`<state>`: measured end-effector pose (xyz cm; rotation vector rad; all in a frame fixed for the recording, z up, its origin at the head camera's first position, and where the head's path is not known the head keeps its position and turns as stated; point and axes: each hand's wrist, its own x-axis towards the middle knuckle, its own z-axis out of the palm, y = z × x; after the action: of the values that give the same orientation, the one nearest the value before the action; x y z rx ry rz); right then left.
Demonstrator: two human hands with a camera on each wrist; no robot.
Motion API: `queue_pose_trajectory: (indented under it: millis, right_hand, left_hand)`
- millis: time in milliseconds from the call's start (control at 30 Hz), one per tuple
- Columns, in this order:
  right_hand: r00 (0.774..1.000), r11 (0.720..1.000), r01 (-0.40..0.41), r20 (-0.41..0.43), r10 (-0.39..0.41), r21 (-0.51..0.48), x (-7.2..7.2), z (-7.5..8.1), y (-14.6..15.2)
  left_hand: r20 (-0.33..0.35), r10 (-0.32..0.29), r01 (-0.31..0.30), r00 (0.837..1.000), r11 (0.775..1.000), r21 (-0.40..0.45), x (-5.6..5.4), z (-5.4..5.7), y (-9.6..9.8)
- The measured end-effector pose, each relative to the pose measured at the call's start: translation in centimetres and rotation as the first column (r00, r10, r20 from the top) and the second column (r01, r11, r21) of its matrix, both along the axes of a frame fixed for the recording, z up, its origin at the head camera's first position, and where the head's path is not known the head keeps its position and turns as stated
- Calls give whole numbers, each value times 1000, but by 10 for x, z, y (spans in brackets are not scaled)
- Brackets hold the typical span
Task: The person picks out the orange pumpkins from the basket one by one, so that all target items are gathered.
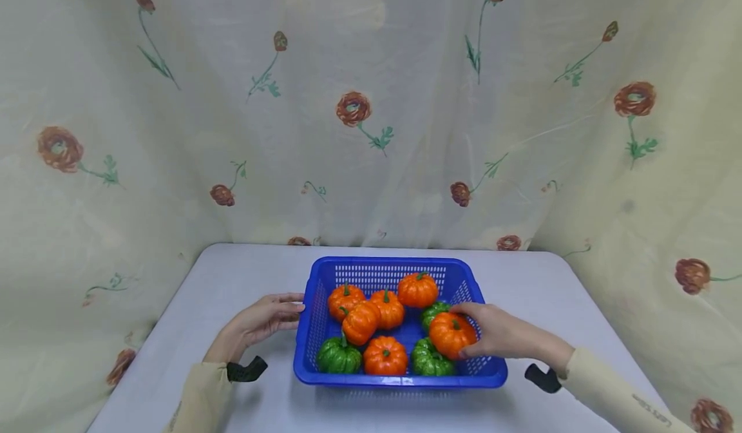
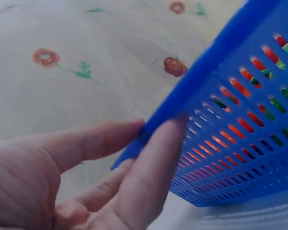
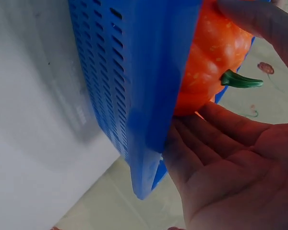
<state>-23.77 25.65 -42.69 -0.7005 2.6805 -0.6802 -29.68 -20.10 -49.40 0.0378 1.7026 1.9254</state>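
Note:
A blue plastic basket (image 1: 400, 381) holds several orange and green toy pumpkins. At its right end, my right hand (image 1: 501, 336) grips an orange pumpkin (image 1: 452, 335) between thumb and fingers, above two green pumpkins. The right wrist view shows this pumpkin's green stem (image 3: 242, 80) beside the palm, close to the basket wall. My left hand (image 1: 263, 320) is at the basket's left side. Seen from the left wrist, its thumb and fingers pinch the rim (image 2: 182, 91).
A green pumpkin (image 1: 339, 356) and an orange pumpkin (image 1: 385, 356) lie along the basket's front; more orange ones sit behind. The basket stands on a white table (image 1: 249, 278). A flowered curtain (image 1: 371, 162) hangs behind and at both sides.

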Motion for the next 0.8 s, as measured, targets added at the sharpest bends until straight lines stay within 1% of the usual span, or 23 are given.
queue_pose_trajectory:
  millis: [67, 167, 233, 300, 467, 600, 800]
  right_hand:
    - [1000, 1000, 4, 0, -4, -19, 1, -2, -1]
    - [1000, 999, 18, 3, -18, -48, 2, -5, -2]
    - [999, 997, 36, 10, -35, -66, 3, -6, -3]
    - [999, 995, 51, 12, -50, -84, 4, -7, -3]
    - [998, 989, 64, 7, -63, -134, 5, -8, 0]
    - [997, 985, 65, -35, -71, -158, 5, 0, 8]
    - [993, 967, 78, -65, -97, -243, -2, 20, 30]
  left_hand:
    - [14, -18, 18, 1000, 999, 43, 2, 0, 0]
    - [31, -35, 32, 999, 996, 81, 2, -2, -1]
    - [43, -38, 34, 998, 995, 92, 1, -3, -1]
    - [48, -36, 31, 998, 995, 94, -3, -6, -2]
    - [43, -46, 41, 998, 994, 106, -6, -5, -2]
    - [53, -57, 51, 997, 993, 109, -6, -3, -3]
    - [73, -61, 53, 995, 993, 104, -6, -2, -2]
